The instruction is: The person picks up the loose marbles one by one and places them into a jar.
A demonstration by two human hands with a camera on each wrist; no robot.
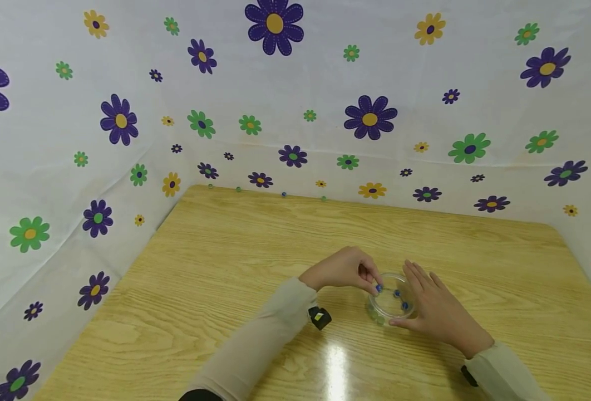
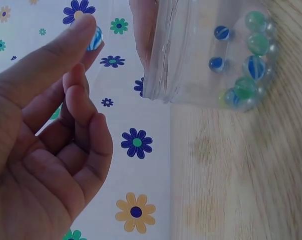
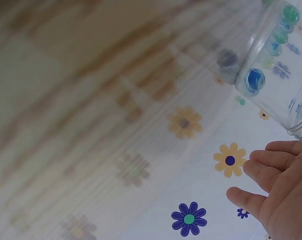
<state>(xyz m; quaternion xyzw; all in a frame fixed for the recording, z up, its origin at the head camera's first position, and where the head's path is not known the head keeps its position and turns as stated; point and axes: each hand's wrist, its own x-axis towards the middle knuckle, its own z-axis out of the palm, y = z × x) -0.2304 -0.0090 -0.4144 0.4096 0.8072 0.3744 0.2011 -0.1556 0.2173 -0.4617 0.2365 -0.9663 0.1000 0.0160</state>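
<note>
My left hand (image 1: 345,269) pinches a blue swirled marble (image 2: 95,38) between thumb and forefinger, its other fingers curled. The marble is at the left side of the rim of a clear jar (image 1: 372,307), which stands upright on the wooden table. Green and blue marbles (image 2: 255,67) lie on the jar's bottom, seen through its wall in the left wrist view. My right hand (image 1: 438,309) is at the jar's right side, fingers straight and thumb spread near its front. In the right wrist view, its fingertips are close to the jar's threaded mouth.
Along the far edge of the table (image 1: 215,250) sit several loose marbles, among them a blue one (image 1: 284,194) and a green one (image 1: 324,198). A white flowered cloth (image 1: 305,78) hangs behind the table and along its left side.
</note>
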